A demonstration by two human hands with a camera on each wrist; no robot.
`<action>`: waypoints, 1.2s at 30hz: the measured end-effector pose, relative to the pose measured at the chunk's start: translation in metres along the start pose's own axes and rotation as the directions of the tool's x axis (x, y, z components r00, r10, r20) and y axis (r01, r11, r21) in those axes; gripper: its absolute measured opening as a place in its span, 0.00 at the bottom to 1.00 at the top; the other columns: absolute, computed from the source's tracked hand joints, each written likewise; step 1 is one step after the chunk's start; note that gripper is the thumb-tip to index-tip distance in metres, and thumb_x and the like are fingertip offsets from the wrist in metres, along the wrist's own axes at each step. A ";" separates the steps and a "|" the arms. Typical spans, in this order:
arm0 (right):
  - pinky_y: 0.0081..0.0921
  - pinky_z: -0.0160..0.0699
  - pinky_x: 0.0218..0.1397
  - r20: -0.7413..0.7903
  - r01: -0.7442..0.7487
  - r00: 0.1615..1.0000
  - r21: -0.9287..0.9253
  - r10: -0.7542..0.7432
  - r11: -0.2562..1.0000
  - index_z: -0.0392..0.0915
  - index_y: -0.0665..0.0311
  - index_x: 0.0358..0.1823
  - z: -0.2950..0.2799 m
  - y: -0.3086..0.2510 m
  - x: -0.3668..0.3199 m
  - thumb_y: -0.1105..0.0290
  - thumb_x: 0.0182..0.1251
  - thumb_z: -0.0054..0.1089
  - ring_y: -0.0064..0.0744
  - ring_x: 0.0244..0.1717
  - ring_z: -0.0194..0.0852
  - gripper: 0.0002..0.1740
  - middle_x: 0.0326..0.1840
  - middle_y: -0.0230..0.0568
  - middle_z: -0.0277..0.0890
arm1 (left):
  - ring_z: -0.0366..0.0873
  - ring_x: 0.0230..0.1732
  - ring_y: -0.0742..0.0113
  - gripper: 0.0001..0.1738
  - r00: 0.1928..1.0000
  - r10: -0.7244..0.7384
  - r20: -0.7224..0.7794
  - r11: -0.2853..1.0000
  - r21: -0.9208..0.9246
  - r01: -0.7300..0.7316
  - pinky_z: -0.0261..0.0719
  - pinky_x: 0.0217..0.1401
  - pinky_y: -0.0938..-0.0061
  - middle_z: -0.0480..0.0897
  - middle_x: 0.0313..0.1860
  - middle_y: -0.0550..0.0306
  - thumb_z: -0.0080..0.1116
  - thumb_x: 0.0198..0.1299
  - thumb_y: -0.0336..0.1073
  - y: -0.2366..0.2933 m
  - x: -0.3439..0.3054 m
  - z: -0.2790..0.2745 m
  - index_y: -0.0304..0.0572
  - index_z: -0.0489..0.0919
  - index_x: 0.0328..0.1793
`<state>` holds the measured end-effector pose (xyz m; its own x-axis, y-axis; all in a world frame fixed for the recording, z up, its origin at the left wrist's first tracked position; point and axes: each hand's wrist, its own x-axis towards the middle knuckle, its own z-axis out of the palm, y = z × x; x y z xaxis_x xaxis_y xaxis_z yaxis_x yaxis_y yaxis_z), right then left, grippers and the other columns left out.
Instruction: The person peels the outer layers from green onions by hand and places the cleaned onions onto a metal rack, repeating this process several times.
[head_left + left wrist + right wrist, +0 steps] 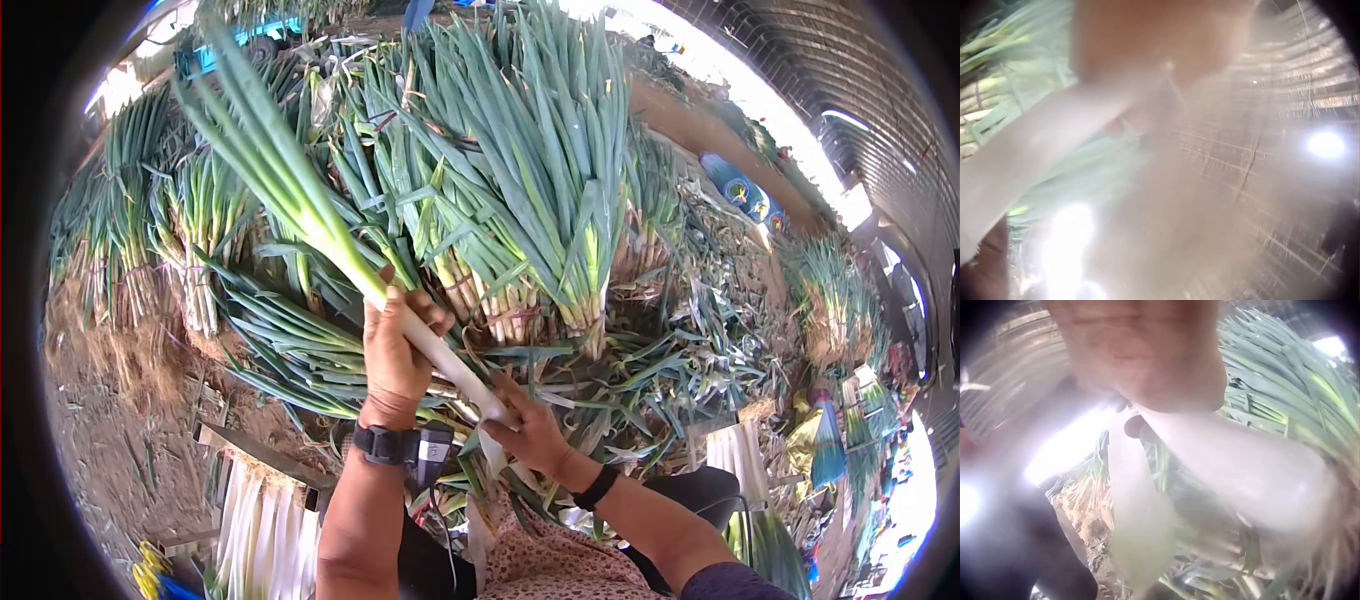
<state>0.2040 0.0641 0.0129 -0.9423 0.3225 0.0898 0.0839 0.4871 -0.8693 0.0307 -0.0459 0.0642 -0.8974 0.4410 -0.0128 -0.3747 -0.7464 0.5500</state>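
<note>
A large green onion (428,343) slants across the head view, its long green leaves up to the left and its white shank down toward my body. My left hand (395,345) grips it around the upper white part, thumb up along the shank. Lower down, my right hand (535,435) pinches a pale outer layer (1138,519), which hangs away from the shank (1241,462) in the right wrist view. Stringy roots (1335,544) show at the shank's end there. In the blurred left wrist view, the white shank (1035,140) runs under the left hand (1160,37).
Tied bundles of green onions (550,200) stand ahead, with more bundles (130,220) at the left. Loose leaves (660,370) litter the ground. White shanks lie in a rack (265,520) at lower left and in another stack (735,460) at right. Blue rolls (740,190) lie farther off.
</note>
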 end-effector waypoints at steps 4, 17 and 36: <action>0.28 0.77 0.47 -0.144 0.360 0.906 -0.235 -0.399 0.903 0.74 0.64 0.55 0.003 -0.021 0.012 0.78 0.51 0.68 0.40 0.47 0.79 0.26 0.47 0.45 0.77 | 0.70 0.26 0.71 0.22 0.994 0.109 -0.004 0.991 0.079 -0.109 0.74 0.28 0.74 0.70 0.30 0.60 0.57 0.64 0.41 -0.012 0.003 -0.003 0.53 0.64 0.62; 0.32 0.74 0.33 0.295 -0.112 0.941 -0.187 0.165 0.976 0.75 0.61 0.36 -0.062 0.037 -0.060 0.69 0.61 0.58 0.36 0.29 0.76 0.05 0.31 0.40 0.78 | 0.67 0.22 0.73 0.17 0.897 0.375 -0.235 0.874 0.411 -0.258 0.69 0.23 0.77 0.67 0.28 0.63 0.58 0.64 0.41 0.025 0.014 -0.011 0.48 0.65 0.52; 0.37 0.77 0.38 0.224 -0.379 0.838 -0.416 0.498 0.826 0.79 0.65 0.46 -0.012 0.010 -0.051 0.55 0.55 0.69 0.48 0.35 0.82 0.24 0.33 0.53 0.81 | 0.73 0.30 0.69 0.09 0.996 0.090 -0.002 0.990 -0.104 -0.090 0.75 0.35 0.71 0.75 0.31 0.61 0.59 0.61 0.38 0.021 -0.001 -0.032 0.47 0.74 0.45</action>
<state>0.2568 0.0622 0.0053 -0.8206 0.3305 -0.4663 0.5616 0.6180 -0.5502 0.0162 -0.0780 0.0493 -0.9280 0.3709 0.0355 -0.3146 -0.8310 0.4588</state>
